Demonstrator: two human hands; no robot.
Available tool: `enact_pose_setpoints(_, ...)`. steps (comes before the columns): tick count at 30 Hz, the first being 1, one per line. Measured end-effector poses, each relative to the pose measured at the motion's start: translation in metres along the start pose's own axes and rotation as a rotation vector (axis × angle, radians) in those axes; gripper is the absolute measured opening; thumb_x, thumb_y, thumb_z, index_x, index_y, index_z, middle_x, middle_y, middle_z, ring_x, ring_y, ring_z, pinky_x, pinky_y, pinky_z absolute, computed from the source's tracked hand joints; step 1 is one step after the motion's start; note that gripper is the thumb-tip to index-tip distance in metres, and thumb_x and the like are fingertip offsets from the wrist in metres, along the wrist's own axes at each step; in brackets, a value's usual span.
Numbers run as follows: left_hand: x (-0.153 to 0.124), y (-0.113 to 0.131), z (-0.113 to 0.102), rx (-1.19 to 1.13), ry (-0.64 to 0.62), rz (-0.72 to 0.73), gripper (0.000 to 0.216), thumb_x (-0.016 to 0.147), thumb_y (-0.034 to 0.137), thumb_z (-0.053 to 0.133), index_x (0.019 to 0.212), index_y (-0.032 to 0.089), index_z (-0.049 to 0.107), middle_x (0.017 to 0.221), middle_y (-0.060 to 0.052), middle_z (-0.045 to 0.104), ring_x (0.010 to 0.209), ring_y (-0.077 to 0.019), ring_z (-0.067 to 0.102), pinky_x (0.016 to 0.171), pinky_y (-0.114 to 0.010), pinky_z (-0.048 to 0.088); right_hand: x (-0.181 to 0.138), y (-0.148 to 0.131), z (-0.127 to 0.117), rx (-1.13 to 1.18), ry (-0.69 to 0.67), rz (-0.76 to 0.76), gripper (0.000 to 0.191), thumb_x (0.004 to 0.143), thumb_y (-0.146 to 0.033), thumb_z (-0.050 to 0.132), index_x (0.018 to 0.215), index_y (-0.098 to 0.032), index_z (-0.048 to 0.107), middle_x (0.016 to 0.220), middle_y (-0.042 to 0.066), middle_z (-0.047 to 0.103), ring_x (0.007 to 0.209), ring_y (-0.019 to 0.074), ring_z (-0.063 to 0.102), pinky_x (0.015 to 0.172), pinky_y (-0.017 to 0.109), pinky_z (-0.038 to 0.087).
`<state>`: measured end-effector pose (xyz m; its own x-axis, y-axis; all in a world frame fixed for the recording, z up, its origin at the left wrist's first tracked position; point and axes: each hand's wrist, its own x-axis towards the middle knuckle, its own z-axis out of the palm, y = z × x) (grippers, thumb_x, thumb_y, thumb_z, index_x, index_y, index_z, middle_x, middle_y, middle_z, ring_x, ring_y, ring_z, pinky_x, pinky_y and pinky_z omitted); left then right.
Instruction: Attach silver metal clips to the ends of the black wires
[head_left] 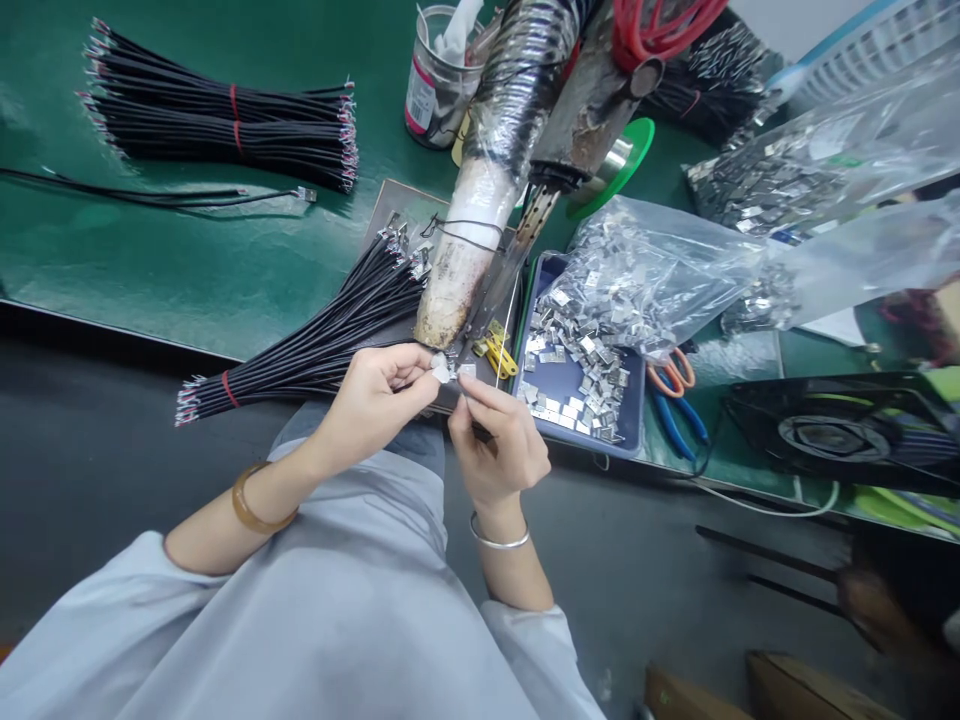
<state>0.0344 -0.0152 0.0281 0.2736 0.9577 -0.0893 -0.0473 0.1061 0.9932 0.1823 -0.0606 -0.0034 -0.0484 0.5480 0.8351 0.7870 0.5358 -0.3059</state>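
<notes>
My left hand (382, 390) is closed, thumb and forefinger pinched together at the front edge of the bench. A small whitish piece (441, 368) shows at its fingertips; its kind is unclear. Close beside it, my right hand (501, 430) pinches a small metal connector shell (467, 372). Both sets of fingertips are nearly together, just below the tip of a whitish extraction tube (448, 285) and a slim metal tool (517, 255) hanging from above. Left of my hands lies a bundle of black cables (315, 335), tied with a red band, metal connectors on its far ends.
A blue tray (636, 400) of loose metal shells stands right of my hands, with a plastic bag (637, 270) of more shells. Pliers (675, 410), a black fan (832, 430), a solder spool (619, 165), a jar (435, 95) and another cable bundle (225, 110) surround the work spot.
</notes>
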Motion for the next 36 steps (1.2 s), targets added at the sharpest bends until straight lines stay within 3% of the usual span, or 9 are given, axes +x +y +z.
enact_pose_setpoints(5, 0.000, 0.002, 0.004, 0.023, 0.039, 0.028, 0.022, 0.078, 0.025, 0.061, 0.059, 0.016, 0.054, 0.056, 0.005, 0.039, 0.054, -0.0067, 0.033, 0.049, -0.019, 0.028, 0.004, 0.003, 0.002, 0.004, 0.011, -0.024, 0.020, 0.090, -0.003, 0.071, 0.099, -0.020, 0.067, 0.097, 0.007, 0.084, 0.088, 0.0172, 0.082, 0.081, 0.025, 0.069)
enact_pose_setpoints(11, -0.003, 0.005, 0.005, 0.018, 0.048, 0.026, 0.016, 0.079, 0.026, 0.061, 0.066, 0.015, 0.062, 0.058, 0.004, 0.044, 0.055, -0.0074, 0.037, 0.050, -0.019, 0.032, 0.006, 0.001, 0.000, 0.001, 0.005, -0.018, 0.024, 0.089, -0.003, 0.074, 0.103, -0.022, 0.070, 0.100, 0.004, 0.084, 0.089, 0.0177, 0.082, 0.082, 0.026, 0.070)
enact_pose_setpoints(21, -0.002, 0.001, 0.003, 0.016, 0.025, -0.020, 0.016, 0.077, 0.027, 0.064, 0.064, 0.016, 0.062, 0.055, 0.004, 0.044, 0.053, -0.0075, 0.037, 0.050, -0.019, 0.032, 0.000, 0.003, -0.004, -0.018, -0.014, -0.057, 0.014, 0.092, -0.010, 0.070, 0.092, -0.023, 0.063, 0.097, 0.005, 0.084, 0.084, 0.0170, 0.082, 0.071, 0.025, 0.068)
enact_pose_setpoints(24, -0.005, 0.001, 0.003, 0.027, 0.014, 0.002, 0.016, 0.077, 0.026, 0.064, 0.067, 0.015, 0.067, 0.055, 0.003, 0.049, 0.053, -0.0076, 0.040, 0.051, -0.019, 0.035, 0.003, 0.000, -0.005, -0.023, -0.006, -0.011, 0.015, 0.092, -0.009, 0.072, 0.097, -0.022, 0.066, 0.100, 0.006, 0.084, 0.084, 0.0173, 0.082, 0.072, 0.024, 0.067)
enact_pose_setpoints(29, -0.007, 0.003, 0.003, -0.024, 0.000, 0.006, 0.016, 0.077, 0.026, 0.067, 0.070, 0.013, 0.073, 0.064, -0.002, 0.064, 0.060, -0.0106, 0.052, 0.056, -0.020, 0.044, 0.010, -0.005, -0.006, 0.029, -0.042, 0.190, 0.017, 0.091, -0.009, 0.074, 0.100, -0.023, 0.069, 0.103, 0.003, 0.084, 0.087, 0.0178, 0.083, 0.070, 0.023, 0.066)
enact_pose_setpoints(36, -0.003, 0.000, 0.004, 0.036, 0.017, 0.029, 0.015, 0.077, 0.025, 0.063, 0.068, 0.015, 0.067, 0.054, 0.005, 0.044, 0.051, -0.0067, 0.033, 0.046, -0.019, 0.025, 0.012, -0.004, -0.006, 0.022, -0.066, 0.161, 0.016, 0.091, -0.010, 0.073, 0.094, -0.024, 0.066, 0.102, 0.003, 0.084, 0.085, 0.0181, 0.083, 0.072, 0.025, 0.067)
